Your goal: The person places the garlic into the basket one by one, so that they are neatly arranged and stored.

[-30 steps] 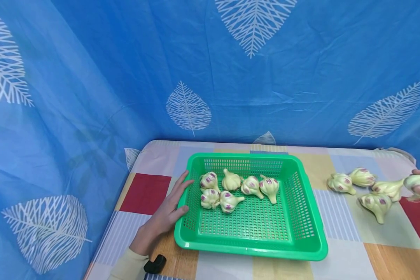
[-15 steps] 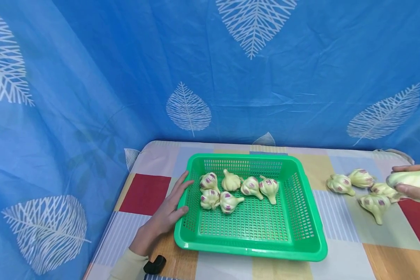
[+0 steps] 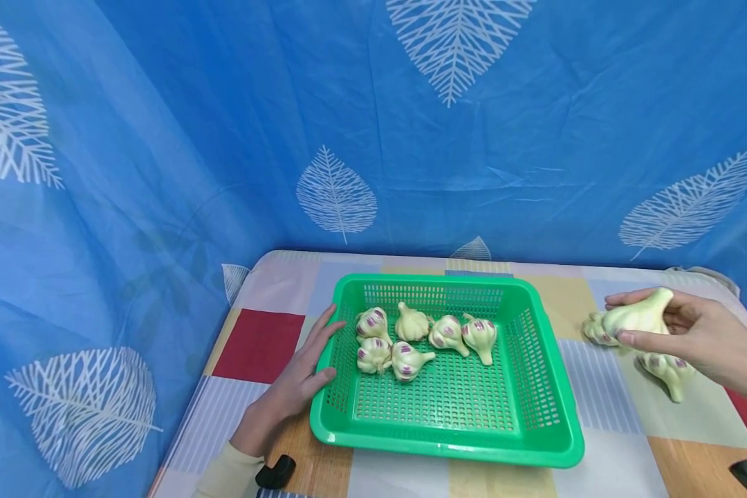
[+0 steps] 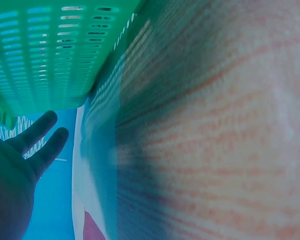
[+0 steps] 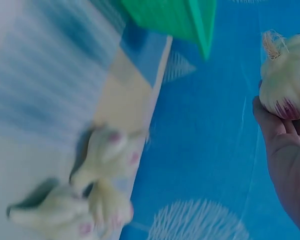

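Note:
A garlic bulb is held between the thumb and fingers of my right hand, raised over the loose garlic to the right of the basket. The right wrist view shows this bulb with its roots and purple streaks. My left hand rests its extended fingers against the left rim of a green plastic basket. Inside the basket, several garlic bulbs lie toward the back and left. Below the right hand, another garlic bulb is on the cloth; others are partly hidden behind the hand.
A checked cloth covers the table. Behind and to the left hangs a blue curtain with white leaf prints. Black straps show near the left wrist and at the lower right.
My right hand has come in from the right edge, carrying the garlic bulb leftward over the loose pile. The left hand and the basket have stayed in place.

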Available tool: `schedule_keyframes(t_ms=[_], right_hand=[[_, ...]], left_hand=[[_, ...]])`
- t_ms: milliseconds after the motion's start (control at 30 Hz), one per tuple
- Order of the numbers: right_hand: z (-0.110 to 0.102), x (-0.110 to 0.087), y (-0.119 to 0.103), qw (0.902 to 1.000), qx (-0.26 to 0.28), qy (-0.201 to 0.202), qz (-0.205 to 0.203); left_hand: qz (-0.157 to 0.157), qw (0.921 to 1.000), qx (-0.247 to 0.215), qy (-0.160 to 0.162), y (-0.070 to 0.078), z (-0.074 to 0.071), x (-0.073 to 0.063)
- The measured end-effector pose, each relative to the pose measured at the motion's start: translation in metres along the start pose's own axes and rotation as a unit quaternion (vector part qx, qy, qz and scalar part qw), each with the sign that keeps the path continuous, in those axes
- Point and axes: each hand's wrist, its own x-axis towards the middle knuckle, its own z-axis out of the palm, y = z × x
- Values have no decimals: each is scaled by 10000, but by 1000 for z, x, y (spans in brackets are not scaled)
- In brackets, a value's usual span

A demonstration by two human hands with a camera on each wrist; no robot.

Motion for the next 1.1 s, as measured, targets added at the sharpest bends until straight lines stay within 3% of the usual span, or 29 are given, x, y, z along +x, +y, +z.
schedule_keyframes(t_ms=[267, 500, 933, 1100], right_hand=[[39, 18, -28, 9938, 407, -991, -296], [76, 35, -46, 9680, 1183, -2061, -804], [133, 62, -54, 9529, 443, -2815, -1042], [146, 65, -53, 9498, 87, -2873, -1234]], left_hand=[[8, 10000, 63, 16, -2, 0, 0], [22, 10000, 90, 3, -2, 0, 0], [21, 10000, 58, 12, -3, 2, -1], [51, 9999, 101, 14, -4, 2, -1]])
